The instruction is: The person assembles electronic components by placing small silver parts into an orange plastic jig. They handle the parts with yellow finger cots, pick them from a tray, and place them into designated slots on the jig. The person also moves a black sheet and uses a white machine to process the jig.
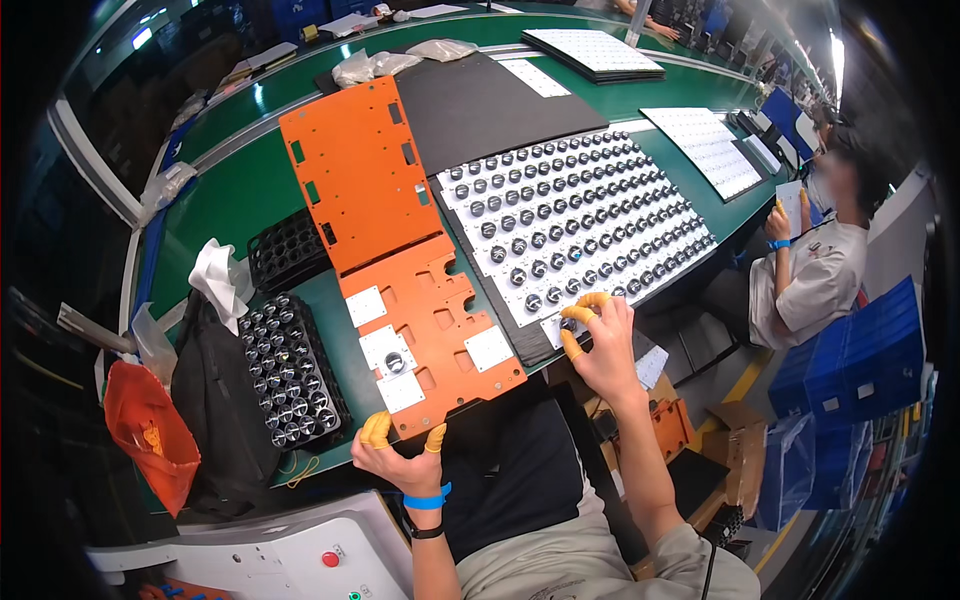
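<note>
- Orange across the middle: saw a flat, two-panel orange fixture plate (pixel 360 170) lying on the green tabletop (pixel 215 190), smooth panel farther off, cut-out panel nearer.
- Counted four small white square boards (pixel 488 349) on the nearer panel, three down the left side and one at the right; spotted one black round knob-like part (pixel 394 362) on the middle board of those three.
- Had the left hand (pixel 402 455), yellow-capped at finger and thumb, blue-banded at the wrist, by the near left corner of the fixture plate, finger and thumb apart; could not tell whether gripping the edge.
- Pinched yellow-capped finger and thumb of the right hand (pixel 596 335) around a small black round piece (pixel 568 325) at the near edge of a broad white panel (pixel 513 298) set with rows of similar pieces.
- Noted a dark flat sheet (pixel 490 110) beneath and beyond that panel.
- Saw, left of the fixture plate, a black plastic tray (pixel 335 395) filled with glossy black-and-silver round parts.
- Noticed an open orange bag (pixel 155 440) farther left.
- Glimpsed a co-worker (pixel 810 270) at right, holding a flat white piece (pixel 790 205).
</note>
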